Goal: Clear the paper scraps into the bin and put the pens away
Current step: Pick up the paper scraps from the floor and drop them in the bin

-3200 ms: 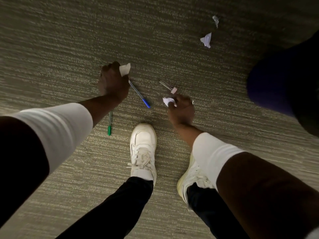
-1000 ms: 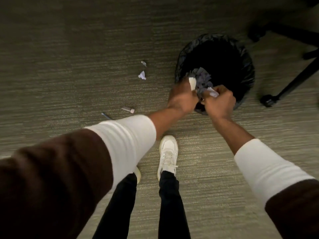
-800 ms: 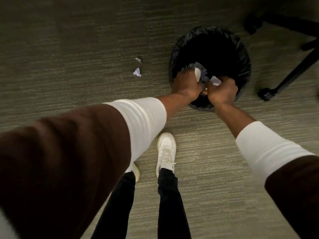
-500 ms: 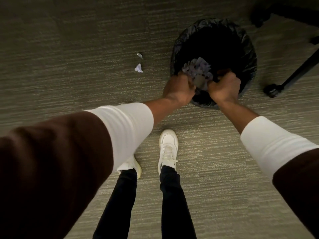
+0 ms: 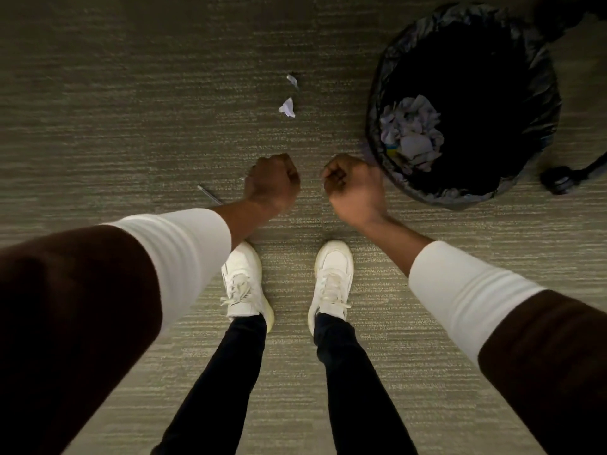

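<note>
A black-lined bin [image 5: 538, 93] stands at the upper right with crumpled paper scraps [image 5: 412, 133] inside. My left hand [image 5: 272, 182] and my right hand [image 5: 353, 187] hover over the carpet just left of the bin, both curled into fists with nothing visible in them. Two white paper scraps lie on the carpet beyond my hands, a larger one [image 5: 287, 108] and a smaller one [image 5: 292, 81]. A thin pen [image 5: 210, 196] lies on the floor, partly hidden behind my left forearm.
Grey-green carpet covers the floor. My two white shoes [image 5: 331, 280] stand below my hands. A chair caster [image 5: 560, 180] and its leg sit right of the bin.
Both hands have let the scraps drop into the bin and drawn back to the left of it. The view has shifted, so the bin sits further right.
</note>
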`<action>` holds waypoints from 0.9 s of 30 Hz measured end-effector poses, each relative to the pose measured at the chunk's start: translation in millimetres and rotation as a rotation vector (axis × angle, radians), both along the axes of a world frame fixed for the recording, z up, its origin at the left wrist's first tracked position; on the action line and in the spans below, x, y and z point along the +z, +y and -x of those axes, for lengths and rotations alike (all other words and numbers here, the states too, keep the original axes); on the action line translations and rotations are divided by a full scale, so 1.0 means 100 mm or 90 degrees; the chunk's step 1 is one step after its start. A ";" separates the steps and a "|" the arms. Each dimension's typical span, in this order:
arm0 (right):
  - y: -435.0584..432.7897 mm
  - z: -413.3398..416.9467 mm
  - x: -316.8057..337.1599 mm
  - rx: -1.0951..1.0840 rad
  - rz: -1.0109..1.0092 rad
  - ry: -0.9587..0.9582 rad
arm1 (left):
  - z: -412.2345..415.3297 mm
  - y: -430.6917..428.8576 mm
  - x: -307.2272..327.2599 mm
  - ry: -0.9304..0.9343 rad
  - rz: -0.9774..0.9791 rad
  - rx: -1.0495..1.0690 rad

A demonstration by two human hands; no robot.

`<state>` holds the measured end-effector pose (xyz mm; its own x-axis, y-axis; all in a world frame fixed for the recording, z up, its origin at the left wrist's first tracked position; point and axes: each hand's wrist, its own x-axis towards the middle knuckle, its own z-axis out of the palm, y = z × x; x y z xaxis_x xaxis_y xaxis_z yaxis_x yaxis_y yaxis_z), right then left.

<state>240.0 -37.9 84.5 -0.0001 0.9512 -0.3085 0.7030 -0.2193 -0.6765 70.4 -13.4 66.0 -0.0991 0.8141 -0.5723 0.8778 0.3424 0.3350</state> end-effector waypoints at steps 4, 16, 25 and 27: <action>0.24 0.25 -0.43 0.021 0.018 -0.055 | 0.24 0.10 -0.36 0.011 -0.005 -0.014; 1.51 0.76 -1.81 0.004 0.010 -0.261 | 0.61 1.02 -1.71 0.045 -0.115 -0.148; 2.37 0.93 -2.54 0.176 -0.069 -0.258 | 0.54 1.34 -2.45 0.002 -0.293 -0.376; 2.47 0.93 -2.60 0.227 -0.076 -0.314 | 0.56 1.29 -2.48 0.004 -0.321 -0.421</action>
<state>146.9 209.1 -175.6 -0.2093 0.9468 -0.2446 0.9551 0.1443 -0.2588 14.1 115.6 -182.1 0.4877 0.8640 -0.1249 0.8477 -0.4344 0.3045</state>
